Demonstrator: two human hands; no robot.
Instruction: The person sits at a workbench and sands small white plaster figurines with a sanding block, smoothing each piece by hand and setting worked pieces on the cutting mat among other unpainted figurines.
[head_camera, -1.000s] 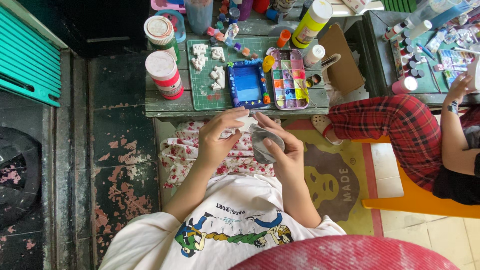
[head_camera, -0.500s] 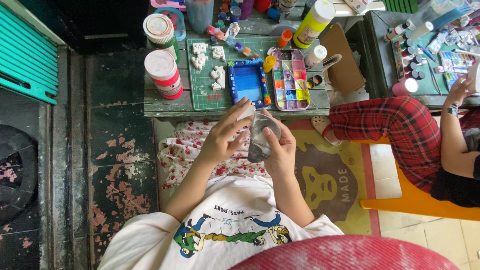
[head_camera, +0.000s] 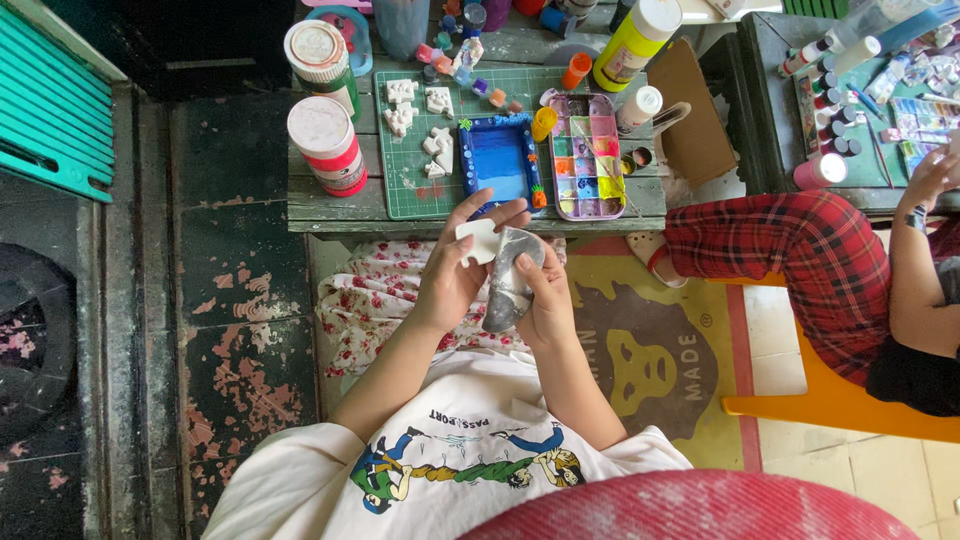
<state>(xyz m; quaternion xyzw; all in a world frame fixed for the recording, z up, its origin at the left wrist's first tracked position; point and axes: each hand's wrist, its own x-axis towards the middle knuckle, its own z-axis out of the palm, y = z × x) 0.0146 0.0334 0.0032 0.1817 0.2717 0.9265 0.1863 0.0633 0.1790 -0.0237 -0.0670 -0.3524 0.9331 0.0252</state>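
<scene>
- The left hand (head_camera: 452, 285) grips a small white flat piece (head_camera: 478, 240) with a notched outline; fingers close around its lower edge, thumb against its face.
- The right hand (head_camera: 545, 295) grips a grey crumpled wad (head_camera: 508, 278), possibly cloth or plastic film; the material cannot be determined.
- Both items are held together, touching, above the lap and just in front of the near edge of the wooden table (head_camera: 330, 205).
- The white piece matches in colour and finish the white cut-out shapes (head_camera: 420, 125) lying on the green cutting mat (head_camera: 400, 190).
- A blue rectangular tray (head_camera: 497, 165) with a decorated rim sits on the mat; its interior is painted blue.
- A paint palette (head_camera: 585, 155) beside the tray has rectangular wells filled with pink, orange, green, blue and yellow paint.
- Two cylindrical canisters (head_camera: 325, 145) with pale lids stand on the left end of the table.
- A tall yellow bottle (head_camera: 630, 45) with a white cap stands behind the palette, cut off at the top edge.
- Small paint pots (head_camera: 440, 55) cluster at the far side of the table; individual colours are hard to separate.
- A second person in red plaid trousers (head_camera: 790, 260) sits on an orange chair (head_camera: 830, 405) to the right, partly cut off by the frame edge.
</scene>
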